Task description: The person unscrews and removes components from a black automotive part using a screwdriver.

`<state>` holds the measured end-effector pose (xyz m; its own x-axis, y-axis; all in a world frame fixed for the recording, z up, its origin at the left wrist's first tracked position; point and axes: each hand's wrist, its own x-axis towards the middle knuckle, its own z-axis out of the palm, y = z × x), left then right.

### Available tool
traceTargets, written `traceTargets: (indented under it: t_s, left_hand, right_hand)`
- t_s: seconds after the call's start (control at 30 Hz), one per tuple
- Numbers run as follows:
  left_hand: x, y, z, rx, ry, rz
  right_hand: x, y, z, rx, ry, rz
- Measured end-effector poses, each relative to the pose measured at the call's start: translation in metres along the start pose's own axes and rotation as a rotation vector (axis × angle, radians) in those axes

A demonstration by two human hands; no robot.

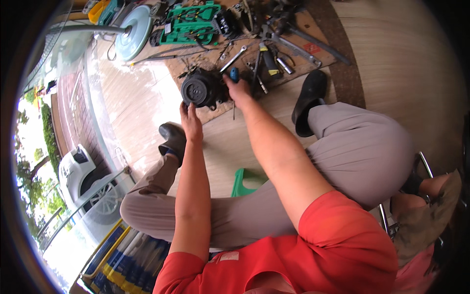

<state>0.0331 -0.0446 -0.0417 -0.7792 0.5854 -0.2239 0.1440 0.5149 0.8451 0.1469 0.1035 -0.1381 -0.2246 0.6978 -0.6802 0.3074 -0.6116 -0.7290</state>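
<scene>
green tool case, wrench, fan

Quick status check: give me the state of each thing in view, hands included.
Left hand: steadying the black round motor part at its lower edge.
Right hand: gripping a blue-handled tool at the part.
Green tool case: lid open.
Wrench: lying loose on the cardboard.

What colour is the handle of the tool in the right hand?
Blue. The handle pokes up above the right hand; the head view shows it.
</scene>
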Motion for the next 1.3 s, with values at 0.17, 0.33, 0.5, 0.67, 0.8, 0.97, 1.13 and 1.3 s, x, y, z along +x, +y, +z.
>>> traceTargets:
  t_s: [0.17,0.33,0.5,0.67,0.8,0.97,1.13,1.3]
  left_hand:
    - [0.008,-0.029,-0.015,0.144,-0.036,0.120]
    - [0.002,0.003,0.008,0.001,0.007,0.041]
    - [-0.006,0.000,-0.001,0.111,0.087,0.056]
    - [-0.005,0.008,0.014,-0.075,0.094,-0.003]
    - [-0.005,0.005,0.008,-0.096,0.094,-0.018]
    - [-0.015,0.010,0.012,-0.166,0.072,-0.040]
    - [-0.023,0.011,0.022,-0.352,0.071,-0.087]
    - [-0.018,0.020,0.019,-0.378,0.021,-0.215]
  right_hand:
    - [-0.013,-0.010,-0.001,0.044,-0.033,0.015]
    - [-0.005,-0.009,-0.008,0.128,0.001,-0.008]
    - [-0.024,-0.017,-0.003,0.115,-0.083,0.076]
    - [0.008,0.008,0.005,0.094,-0.031,-0.005]
    - [0.006,0.007,0.007,0.085,-0.025,0.017]
    - [-0.007,-0.005,0.000,0.109,-0.044,0.051]
    - [-0.019,-0.018,-0.004,0.182,-0.102,0.139]
    - [-0.017,-0.019,-0.007,0.254,-0.091,0.124]
